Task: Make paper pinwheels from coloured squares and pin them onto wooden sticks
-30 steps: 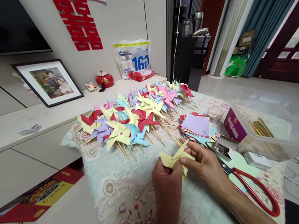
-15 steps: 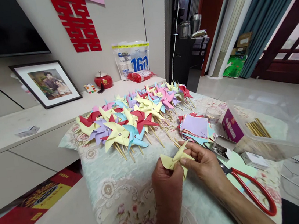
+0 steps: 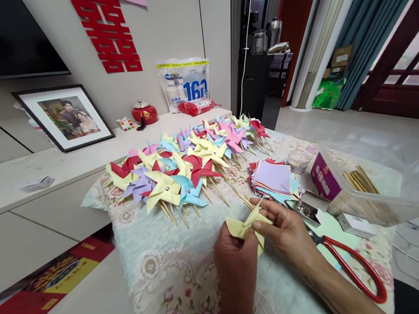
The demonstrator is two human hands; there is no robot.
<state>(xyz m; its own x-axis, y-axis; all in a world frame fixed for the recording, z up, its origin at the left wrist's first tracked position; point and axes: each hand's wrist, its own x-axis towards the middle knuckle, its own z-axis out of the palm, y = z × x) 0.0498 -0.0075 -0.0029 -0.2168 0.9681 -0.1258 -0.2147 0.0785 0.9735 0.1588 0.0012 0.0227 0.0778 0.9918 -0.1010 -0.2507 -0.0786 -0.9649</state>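
My left hand (image 3: 234, 257) and my right hand (image 3: 286, 226) both pinch a yellow paper pinwheel (image 3: 247, 224) just above the table, fingers closed at its folded centre. Beyond it lies a spread of finished pinwheels (image 3: 187, 165) in yellow, red, blue, purple and pink, each on a wooden stick. A stack of cut coloured paper squares (image 3: 274, 179) sits just right of the hands.
Red-handled scissors (image 3: 350, 267) lie under my right wrist on the floral tablecloth (image 3: 164, 277). A clear plastic box (image 3: 376, 180) holds wooden sticks; a purple carton (image 3: 323, 177) and a small round tub (image 3: 297, 157) stand beside it. A framed photo (image 3: 65, 117) leans on the low cabinet.
Both hands keep their pinch on the yellow pinwheel with hardly any motion. The view has shifted slightly.
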